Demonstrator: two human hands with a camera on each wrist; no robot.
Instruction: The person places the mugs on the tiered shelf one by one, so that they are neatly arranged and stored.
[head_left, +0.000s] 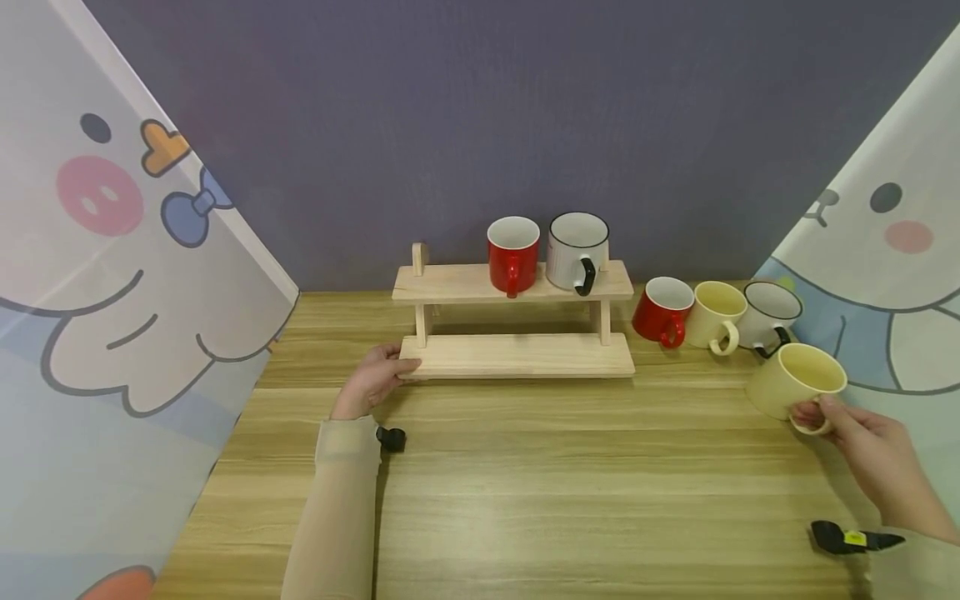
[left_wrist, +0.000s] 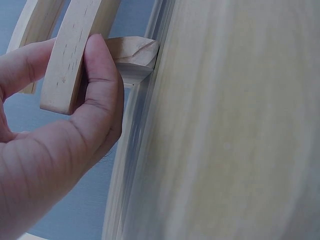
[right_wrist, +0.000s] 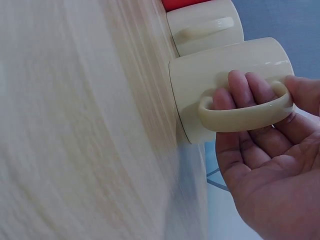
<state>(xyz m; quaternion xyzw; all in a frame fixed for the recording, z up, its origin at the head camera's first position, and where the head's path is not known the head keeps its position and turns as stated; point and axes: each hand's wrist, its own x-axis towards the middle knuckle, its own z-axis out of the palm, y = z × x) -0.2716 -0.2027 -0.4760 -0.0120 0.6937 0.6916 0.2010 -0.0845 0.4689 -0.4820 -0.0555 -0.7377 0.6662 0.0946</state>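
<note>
At the right of the head view my right hand (head_left: 862, 442) holds a large yellow mug (head_left: 795, 383) by its handle. The right wrist view shows the fingers passed through that handle (right_wrist: 245, 117); whether the mug's base touches the table I cannot tell. My left hand (head_left: 372, 379) grips the left end of the lower board of a two-tier wooden rack (head_left: 517, 354). In the left wrist view, thumb and fingers pinch the board's end (left_wrist: 65, 75). On the rack's upper board stand a red mug (head_left: 513, 254) and a white mug with black rim and handle (head_left: 577, 250).
Right of the rack, a smaller red mug (head_left: 663, 308), a yellow mug (head_left: 715, 317) and a white black-rimmed mug (head_left: 770, 315) stand in a row. A dark wall (head_left: 480, 125) rises behind the wooden table (head_left: 525, 483). Printed panels (head_left: 915, 275) flank it on both sides.
</note>
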